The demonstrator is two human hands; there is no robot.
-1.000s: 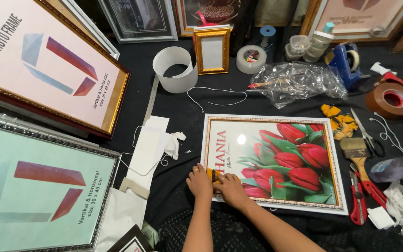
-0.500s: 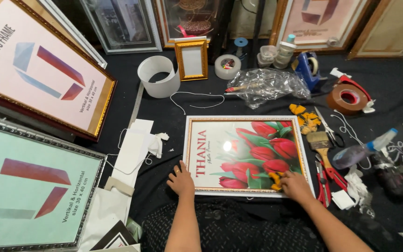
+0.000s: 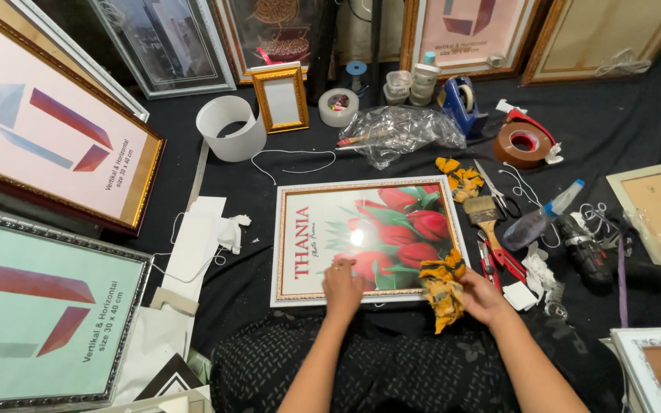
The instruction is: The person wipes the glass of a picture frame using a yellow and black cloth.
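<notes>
while the tulip picture frame [image 3: 369, 239] is laid flat on the black cloth [image 3: 621, 130], its lower edge is pressed by the left hand [image 3: 343, 287] with fingers together, and a yellow rag [image 3: 442, 287] is clamped in the right hand [image 3: 483, 297] at the frame's lower right corner.

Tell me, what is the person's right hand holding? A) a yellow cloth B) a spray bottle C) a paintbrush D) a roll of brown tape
A. The right hand grips a crumpled yellow cloth at the lower right corner of the framed tulip picture, while the paintbrush, the roll of brown tape and the spray bottle all lie on the black cloth with no hand on them.
</notes>
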